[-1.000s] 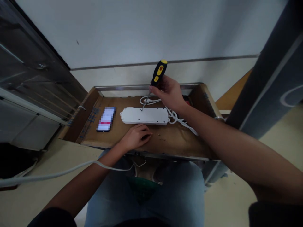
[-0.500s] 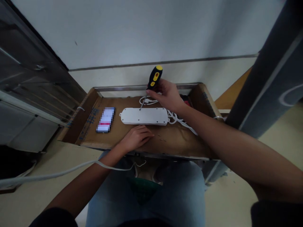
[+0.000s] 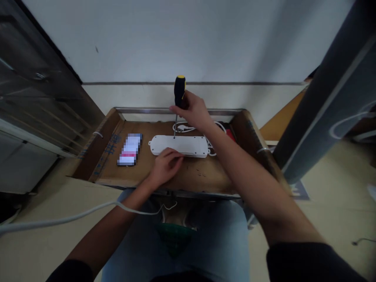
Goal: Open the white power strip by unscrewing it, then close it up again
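Note:
A long white power strip (image 3: 188, 145) lies with its screw-holed face up on brown cardboard. My right hand (image 3: 192, 110) grips a black and yellow screwdriver (image 3: 179, 92), held nearly upright, its tip at a hole near the strip's far edge. My left hand (image 3: 167, 166) rests against the near edge of the strip, fingers bent together; whether something small is between them is hidden. Several tiny screws (image 3: 200, 172) lie on the cardboard to the right of my left hand. A white cable with a plug (image 3: 182, 127) is coiled behind the strip.
A phone (image 3: 129, 149) with a lit screen lies at the left of the cardboard-lined tray (image 3: 254, 135). Something red (image 3: 230, 135) sits at its back right. A white cable (image 3: 73, 216) crosses at lower left, over my left forearm. A grey post (image 3: 317, 94) stands at the right.
The screwdriver has swung from leaning right to nearly upright, with my right hand shifted left. My left hand has moved up onto the strip's near edge. Another small screw shows beside it.

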Available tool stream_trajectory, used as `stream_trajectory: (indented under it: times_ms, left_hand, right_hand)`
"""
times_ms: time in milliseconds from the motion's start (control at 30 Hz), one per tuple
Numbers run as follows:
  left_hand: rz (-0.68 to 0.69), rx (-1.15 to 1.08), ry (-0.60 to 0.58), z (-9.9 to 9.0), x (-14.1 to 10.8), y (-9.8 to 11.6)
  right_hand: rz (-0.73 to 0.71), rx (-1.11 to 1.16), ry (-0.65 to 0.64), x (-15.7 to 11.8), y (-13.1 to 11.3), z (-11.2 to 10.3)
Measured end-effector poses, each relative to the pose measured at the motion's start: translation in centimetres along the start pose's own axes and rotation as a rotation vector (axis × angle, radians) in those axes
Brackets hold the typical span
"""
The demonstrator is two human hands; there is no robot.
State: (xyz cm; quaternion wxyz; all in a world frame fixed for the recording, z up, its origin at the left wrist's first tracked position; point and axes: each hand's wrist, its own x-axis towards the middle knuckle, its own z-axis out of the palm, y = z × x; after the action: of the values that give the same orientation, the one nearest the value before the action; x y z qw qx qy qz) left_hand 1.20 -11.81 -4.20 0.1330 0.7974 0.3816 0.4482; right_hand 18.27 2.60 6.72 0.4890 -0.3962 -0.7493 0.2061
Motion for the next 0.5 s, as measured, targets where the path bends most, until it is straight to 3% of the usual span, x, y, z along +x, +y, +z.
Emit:
stream_trajectory:
  times_ms: [100,167,333,433,500]
  left_hand:
    - [-0.233,-0.027,0.289,-1.1,2.6,-0.9]
    - [-0.305,-0.154,0.333,-1.4,5.4,-2.0]
    - [-0.321,-0.508,0.182,-0.4,12.2,-5.6]
    - [-0.258,-0.657,0.073,0.1,13.4,-6.7]
    - [-0.206,-0.643,-0.002,-0.3,13.1,-6.8]
  right_hand:
    - [0.013,0.068,0.158,-1.3,0.4,1.4]
    - [0.01,0.146,0.217,-2.0,0.5,2.1]
    - [0.027,0.315,0.179,-2.8,1.4,2.7]
    - [0.032,0.295,0.184,-3.2,2.1,2.2]
    - [0.025,0.29,0.151,-3.5,2.2,1.8]
